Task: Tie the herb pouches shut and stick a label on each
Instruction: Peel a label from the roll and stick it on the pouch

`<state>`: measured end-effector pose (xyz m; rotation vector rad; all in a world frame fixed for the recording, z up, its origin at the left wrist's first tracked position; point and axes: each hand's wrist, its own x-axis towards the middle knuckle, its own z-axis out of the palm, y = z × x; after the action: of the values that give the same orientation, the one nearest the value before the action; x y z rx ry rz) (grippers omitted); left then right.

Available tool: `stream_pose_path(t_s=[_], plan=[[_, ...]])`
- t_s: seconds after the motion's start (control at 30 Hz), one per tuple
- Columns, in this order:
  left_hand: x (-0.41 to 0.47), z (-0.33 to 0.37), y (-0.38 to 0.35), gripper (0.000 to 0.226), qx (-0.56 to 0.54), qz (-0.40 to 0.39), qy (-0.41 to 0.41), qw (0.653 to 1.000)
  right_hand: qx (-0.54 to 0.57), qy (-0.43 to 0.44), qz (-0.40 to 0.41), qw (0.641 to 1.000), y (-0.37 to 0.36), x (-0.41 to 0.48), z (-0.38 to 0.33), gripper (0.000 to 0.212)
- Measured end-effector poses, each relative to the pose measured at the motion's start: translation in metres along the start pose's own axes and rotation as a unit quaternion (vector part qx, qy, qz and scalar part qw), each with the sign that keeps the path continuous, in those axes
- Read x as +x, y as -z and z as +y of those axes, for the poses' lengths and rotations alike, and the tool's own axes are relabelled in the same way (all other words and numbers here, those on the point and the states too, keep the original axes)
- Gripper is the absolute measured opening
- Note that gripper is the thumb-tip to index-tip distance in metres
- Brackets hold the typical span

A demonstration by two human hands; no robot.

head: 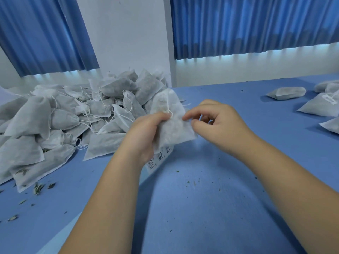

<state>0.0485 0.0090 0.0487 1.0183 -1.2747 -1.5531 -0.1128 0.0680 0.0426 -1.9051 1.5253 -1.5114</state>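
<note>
Herb pouches on a blue table (201, 189), seen from the head camera, with blue curtains (256, 24) behind.

The heap of pouches (73, 114) fills the far left of the table. They are of thin white fabric, and their greyish-green fill shows dimly through it. Loose strings trail from several. The heap's left part is cut off by the frame edge.

The finished pouches (319, 107) lie well apart at the far right, partly cut off. One carries a white label (329, 99) whose print is too small to read.

The held pouch (172, 123) is above the table centre, between the two hands. Its long axis runs near to far: one end points toward the wall, the other toward the left wrist. Its fill is hard to make out, and which end is the mouth is not plain.

The left hand (145, 132) grips the held pouch from the left, its thumb by the string. The right hand (218, 121) has curled fingers, with the forefinger tip at the pouch's right edge. Whether it pinches anything cannot be told.

The label sheet (156, 160) bears barcodes and lies on the table, mostly hidden under the left hand and the held pouch.

The string (167, 107) runs along the pouch's upper half.

Herb leaves (39, 186) are scattered near the heap.
</note>
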Motion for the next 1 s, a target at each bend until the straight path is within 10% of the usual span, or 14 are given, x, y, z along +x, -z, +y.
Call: stream_pose_path(t_s=[0.17,0.37,1.0], plan=[[-0.001,0.02,0.036,0.034,0.012,0.14,-0.011,0.99,-0.024,-0.08,-0.067,0.994,-0.023,-0.004,0.003,0.028],[-0.003,0.005,0.07,0.025,0.106,0.124,0.047,0.985,-0.086,-0.058,-0.222,0.969,-0.077,-0.026,-0.002,0.029],[0.01,-0.014,0.075,0.001,0.009,0.122,0.022,0.992,-0.006,-0.108,-0.139,0.984,-0.097,-0.032,0.0,0.017]])
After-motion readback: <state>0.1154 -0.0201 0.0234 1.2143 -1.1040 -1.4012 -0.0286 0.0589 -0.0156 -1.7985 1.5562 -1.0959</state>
